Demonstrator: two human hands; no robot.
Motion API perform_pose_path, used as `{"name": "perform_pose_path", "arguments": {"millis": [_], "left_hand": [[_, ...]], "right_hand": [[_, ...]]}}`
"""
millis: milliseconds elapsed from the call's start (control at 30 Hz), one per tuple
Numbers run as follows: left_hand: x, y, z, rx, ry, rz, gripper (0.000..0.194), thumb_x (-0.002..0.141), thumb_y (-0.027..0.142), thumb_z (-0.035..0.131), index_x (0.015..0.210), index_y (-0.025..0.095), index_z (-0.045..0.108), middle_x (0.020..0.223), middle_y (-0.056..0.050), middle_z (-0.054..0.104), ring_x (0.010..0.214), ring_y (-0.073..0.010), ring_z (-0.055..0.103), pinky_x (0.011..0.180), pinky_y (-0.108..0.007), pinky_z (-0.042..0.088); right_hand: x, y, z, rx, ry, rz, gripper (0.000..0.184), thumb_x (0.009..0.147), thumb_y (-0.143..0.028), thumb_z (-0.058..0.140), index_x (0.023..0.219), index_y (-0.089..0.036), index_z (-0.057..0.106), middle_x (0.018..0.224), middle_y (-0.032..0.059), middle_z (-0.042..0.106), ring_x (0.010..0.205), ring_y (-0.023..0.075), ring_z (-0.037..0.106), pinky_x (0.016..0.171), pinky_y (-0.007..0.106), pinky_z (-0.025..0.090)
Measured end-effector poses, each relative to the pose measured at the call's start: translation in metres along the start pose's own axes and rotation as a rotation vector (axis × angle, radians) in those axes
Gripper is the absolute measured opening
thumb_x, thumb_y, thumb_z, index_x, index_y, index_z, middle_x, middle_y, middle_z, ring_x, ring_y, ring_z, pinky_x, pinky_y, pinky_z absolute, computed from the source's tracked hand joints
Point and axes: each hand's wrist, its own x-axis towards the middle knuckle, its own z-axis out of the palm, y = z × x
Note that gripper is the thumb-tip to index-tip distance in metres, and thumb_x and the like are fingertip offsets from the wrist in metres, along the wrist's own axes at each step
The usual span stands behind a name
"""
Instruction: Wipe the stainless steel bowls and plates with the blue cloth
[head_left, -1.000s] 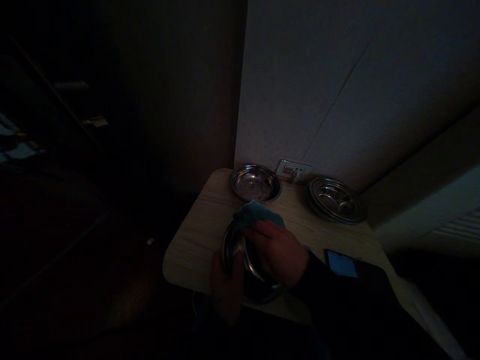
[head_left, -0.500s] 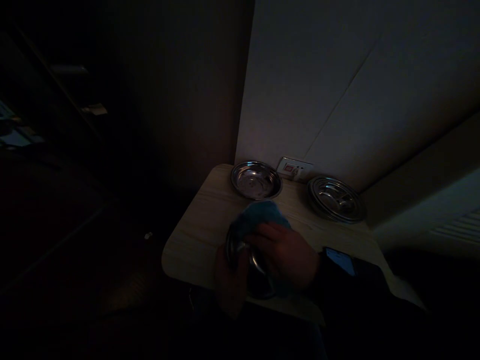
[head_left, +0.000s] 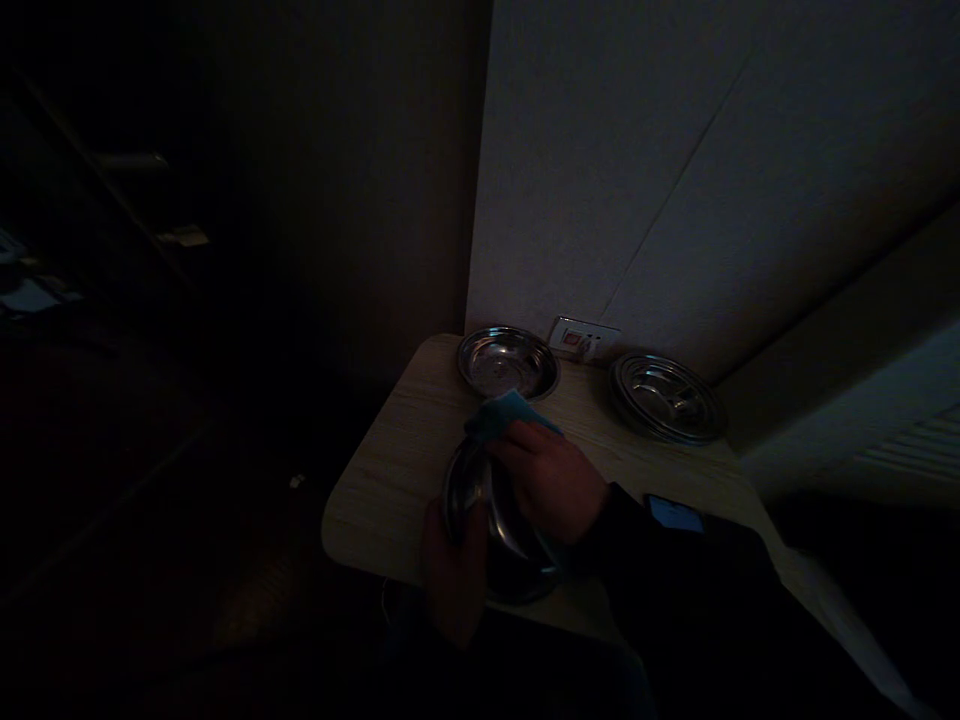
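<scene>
A shiny metal bowl (head_left: 506, 525) is held tilted over the table's front edge. My left hand (head_left: 454, 575) grips its left rim, with the thumb on the inside. My right hand (head_left: 553, 478) is closed on a blue-green cloth (head_left: 506, 412), pressing it against the bowl's far rim. Part of the cloth also shows below the right hand. Just beyond the cloth, a second metal bowl (head_left: 508, 362) rests on the table, its inside spotted. The dim light hides the left fingers under the bowl.
The pale wooden table (head_left: 386, 500) stands against a wall with a socket and plug (head_left: 585, 340). Several stacked metal bowls (head_left: 666, 398) sit at the back right. A phone with a lit screen (head_left: 675, 513) lies near my right sleeve. Dark floor is at the left.
The right hand and cloth have shifted along the bowl's rim, down the right and back to the far side. My left hand keeps its grip on the rim.
</scene>
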Motion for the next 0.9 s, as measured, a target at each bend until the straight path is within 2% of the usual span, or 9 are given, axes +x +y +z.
{"name": "perform_pose_path", "arguments": {"millis": [133,233,333,400,533,667,767,900], "left_hand": [[-0.002,0.0,0.0,0.038,-0.018,-0.003,0.031,0.071,0.047,0.051,0.082,0.018,0.054,0.07,-0.004,0.061,0.064,-0.0213,0.059,0.06,-0.035,0.048],[-0.002,-0.001,0.0,-0.005,-0.015,0.024,0.03,0.07,0.046,0.053,0.083,0.019,0.054,0.072,-0.005,0.062,0.066,-0.0209,0.059,0.061,-0.034,0.048],[-0.001,-0.003,-0.004,-0.013,0.02,0.031,0.032,0.067,0.046,0.054,0.084,0.019,0.054,0.075,-0.005,0.063,0.07,-0.0217,0.06,0.062,-0.034,0.049],[0.001,-0.004,-0.01,-0.014,0.025,0.061,0.034,0.064,0.045,0.056,0.085,0.019,0.053,0.076,-0.005,0.064,0.072,-0.022,0.061,0.063,-0.033,0.05],[0.003,-0.007,-0.019,-0.011,0.024,0.09,0.034,0.064,0.043,0.056,0.088,0.019,0.053,0.081,-0.006,0.065,0.076,-0.0225,0.062,0.068,-0.034,0.05],[0.003,-0.009,-0.024,-0.006,-0.003,0.008,0.041,0.063,0.044,0.058,0.095,0.018,0.055,0.094,-0.01,0.066,0.089,-0.0261,0.061,0.076,-0.036,0.049],[0.002,-0.008,-0.026,-0.046,-0.001,-0.093,0.051,0.063,0.046,0.062,0.105,0.018,0.056,0.106,-0.012,0.064,0.101,-0.0293,0.058,0.082,-0.039,0.047],[0.001,0.003,-0.024,-0.218,-0.047,-0.136,0.055,0.059,0.047,0.067,0.105,0.017,0.058,0.102,-0.01,0.066,0.1,-0.0292,0.059,0.081,-0.037,0.048]], "right_hand": [[-0.021,-0.013,0.007,0.038,0.06,-0.058,0.027,0.085,-0.016,0.049,0.11,-0.015,0.059,0.087,0.0071,0.061,0.079,0.0186,0.054,0.068,0.03,0.045],[-0.016,-0.003,0.009,0.018,0.062,-0.019,0.03,0.083,-0.014,0.05,0.111,-0.016,0.06,0.093,0.0082,0.061,0.083,0.0196,0.054,0.073,0.032,0.046],[-0.002,0.026,0.007,0.083,0.145,0.118,0.03,0.083,-0.009,0.045,0.107,-0.014,0.062,0.097,0.011,0.06,0.087,0.0197,0.057,0.077,0.033,0.047],[-0.003,0.045,0.004,0.224,0.278,0.23,0.028,0.085,-0.012,0.042,0.103,-0.014,0.063,0.094,0.01,0.061,0.084,0.0181,0.059,0.075,0.032,0.048],[-0.037,0.065,0.003,0.542,0.553,0.56,0.024,0.083,-0.03,0.049,0.096,-0.018,0.065,0.088,0.0062,0.066,0.082,0.0189,0.061,0.074,0.033,0.049],[-0.069,0.064,0.007,0.766,0.645,0.864,0.03,0.073,-0.041,0.057,0.092,-0.019,0.066,0.087,0.0061,0.069,0.085,0.0223,0.063,0.077,0.036,0.049],[-0.076,0.059,0.011,0.864,0.68,0.958,0.036,0.069,-0.045,0.06,0.092,-0.019,0.066,0.088,0.0061,0.07,0.087,0.0236,0.063,0.079,0.036,0.049],[-0.078,0.053,0.017,0.912,0.687,0.956,0.037,0.071,-0.048,0.059,0.092,-0.019,0.067,0.091,0.006,0.07,0.089,0.0241,0.062,0.08,0.036,0.048]]}}
